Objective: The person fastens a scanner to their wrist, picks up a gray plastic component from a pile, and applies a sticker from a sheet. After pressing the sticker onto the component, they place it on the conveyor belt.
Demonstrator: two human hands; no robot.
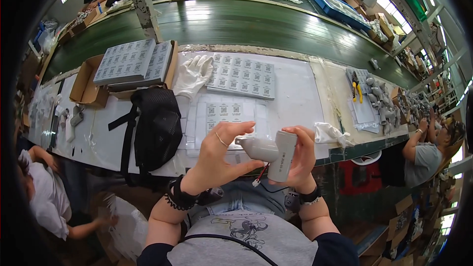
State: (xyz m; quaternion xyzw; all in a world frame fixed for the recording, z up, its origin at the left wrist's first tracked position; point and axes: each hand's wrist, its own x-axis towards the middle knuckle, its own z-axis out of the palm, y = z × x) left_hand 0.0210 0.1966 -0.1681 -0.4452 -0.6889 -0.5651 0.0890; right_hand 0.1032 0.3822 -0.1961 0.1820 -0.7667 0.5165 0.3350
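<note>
My right hand [301, 160] grips a light grey plastic device with a rounded elbow [260, 149] and a rectangular body [283, 156]. Dark print runs along that body. Below it hangs a thin red and black wire with a white connector [256, 182]. My left hand [219, 150] curves around the rounded end, thumb and fingers spread apart; a gap shows between them and the plastic. Just beyond my hands lie sheets of square-code labels [224, 112], with a thicker label stack [241, 76] behind.
A black mesh bag [155, 128] lies left, before a cardboard box [88, 86] with label stacks. White gloves [194, 76] and a white cloth [331, 134] rest on the table. Yellow-handled pliers [356, 88] lie right, near grey parts. A green conveyor [236, 22] crosses behind. People sit both sides.
</note>
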